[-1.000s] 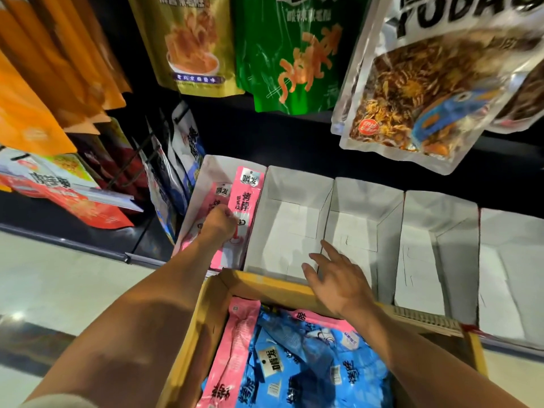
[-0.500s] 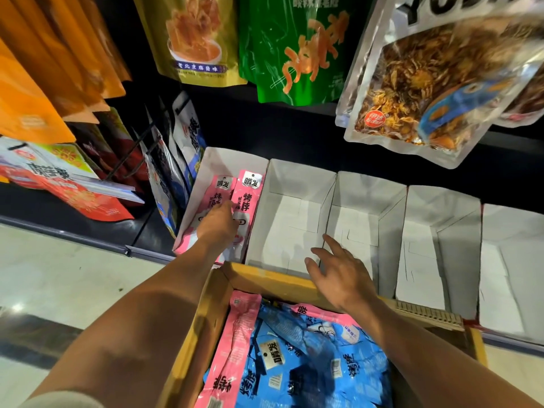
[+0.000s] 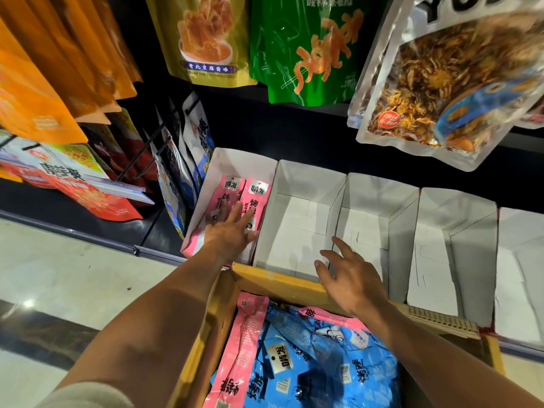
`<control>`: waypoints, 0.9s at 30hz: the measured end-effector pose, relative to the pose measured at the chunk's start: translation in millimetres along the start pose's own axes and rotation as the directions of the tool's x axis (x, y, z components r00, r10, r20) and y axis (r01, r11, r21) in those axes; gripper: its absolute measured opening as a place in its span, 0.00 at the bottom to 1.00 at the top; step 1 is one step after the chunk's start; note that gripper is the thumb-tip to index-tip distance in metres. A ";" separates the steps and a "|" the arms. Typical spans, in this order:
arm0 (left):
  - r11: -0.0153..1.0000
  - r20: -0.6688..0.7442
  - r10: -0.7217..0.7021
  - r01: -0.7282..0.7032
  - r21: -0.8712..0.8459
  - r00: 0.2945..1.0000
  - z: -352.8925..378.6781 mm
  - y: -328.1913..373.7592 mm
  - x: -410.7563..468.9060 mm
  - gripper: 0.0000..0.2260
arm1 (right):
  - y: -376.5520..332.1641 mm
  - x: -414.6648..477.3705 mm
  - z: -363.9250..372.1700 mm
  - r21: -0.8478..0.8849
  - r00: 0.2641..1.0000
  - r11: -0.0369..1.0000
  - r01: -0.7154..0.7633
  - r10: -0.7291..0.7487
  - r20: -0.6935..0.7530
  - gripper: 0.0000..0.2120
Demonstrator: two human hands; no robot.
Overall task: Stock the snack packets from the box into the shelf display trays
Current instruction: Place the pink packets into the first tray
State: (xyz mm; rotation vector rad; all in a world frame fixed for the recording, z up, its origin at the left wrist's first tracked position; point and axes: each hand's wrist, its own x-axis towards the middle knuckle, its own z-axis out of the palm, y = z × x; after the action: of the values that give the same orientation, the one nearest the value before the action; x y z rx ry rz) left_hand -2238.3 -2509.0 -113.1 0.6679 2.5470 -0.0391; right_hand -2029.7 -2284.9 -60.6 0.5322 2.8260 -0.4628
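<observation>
Two pink snack packets [image 3: 232,192] lie side by side in the leftmost white display tray [image 3: 235,164]. My left hand [image 3: 231,234] lies on them with its fingers straight, pressing them down. A cardboard box [image 3: 265,279] sits below the trays, full of blue packets [image 3: 321,357] with a pink packet [image 3: 244,343] along its left side. My right hand [image 3: 350,275] hovers with fingers spread over the box's far rim, in front of the second tray [image 3: 306,201], holding nothing.
More white trays [image 3: 453,225] line the shelf to the right. Big snack bags [image 3: 450,92] hang above, close over the trays. Hanging bags on pegs [image 3: 179,160] crowd the left. Pale tiled floor [image 3: 67,275] lies at lower left.
My left hand has gone from curled on the pink packets to flat on them with fingers extended. The right hand has hardly moved. The view has tilted down slightly.
</observation>
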 end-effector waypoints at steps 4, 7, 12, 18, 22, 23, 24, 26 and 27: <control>1.000 0.014 0.002 -0.002 0.014 1.000 9.9 -1.3 2.4 0.31 | 3.1 2.1 3.7 0.006 1.000 1.000 0.014 -0.014 -0.017 0.28; 1.000 0.000 0.011 -0.011 0.028 1.000 10.4 -2.6 3.7 0.31 | 4.9 2.1 5.3 0.014 0.999 1.000 0.023 -0.022 -0.034 0.28; 0.999 -0.013 0.012 -0.012 0.033 1.000 10.6 -3.9 3.9 0.31 | 3.7 0.3 3.1 0.015 0.998 0.999 0.031 -0.030 -0.048 0.26; 0.999 -0.044 0.049 -0.048 0.023 0.998 -13.0 -4.5 -4.2 0.29 | 1.8 -0.1 1.0 0.033 0.999 0.999 0.020 -0.018 -0.047 0.24; 0.995 -0.188 0.077 -0.087 -0.046 0.979 -33.7 1.4 -26.5 0.26 | 2.4 1.4 2.0 0.012 1.000 1.000 0.006 -0.006 -0.021 0.27; 0.993 -0.248 0.082 -0.100 -0.060 0.965 -36.5 2.8 -34.5 0.24 | 2.2 1.5 2.1 0.004 1.000 1.000 0.005 -0.005 -0.018 0.27; 0.991 -0.300 0.091 -0.115 -0.064 0.950 -38.2 4.0 -43.0 0.24 | 1.7 1.5 2.2 0.000 1.000 1.000 0.006 -0.006 -0.018 0.28; 0.985 -0.361 0.116 -0.155 -0.081 0.925 -36.5 6.0 -62.1 0.24 | 0.7 -1.1 2.4 0.003 1.000 1.000 0.007 -0.007 -0.027 0.27; 0.981 -0.378 0.122 -0.170 -0.097 0.918 -34.3 7.1 -73.7 0.25 | 0.4 -2.5 2.4 0.008 0.999 1.000 0.010 -0.010 -0.041 0.26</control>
State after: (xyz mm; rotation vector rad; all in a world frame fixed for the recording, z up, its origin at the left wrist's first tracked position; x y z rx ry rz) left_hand -2195.4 -2531.0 -47.3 0.8838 2.8159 0.3303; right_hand -2026.8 -2286.1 -62.2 0.5357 2.8686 -0.4713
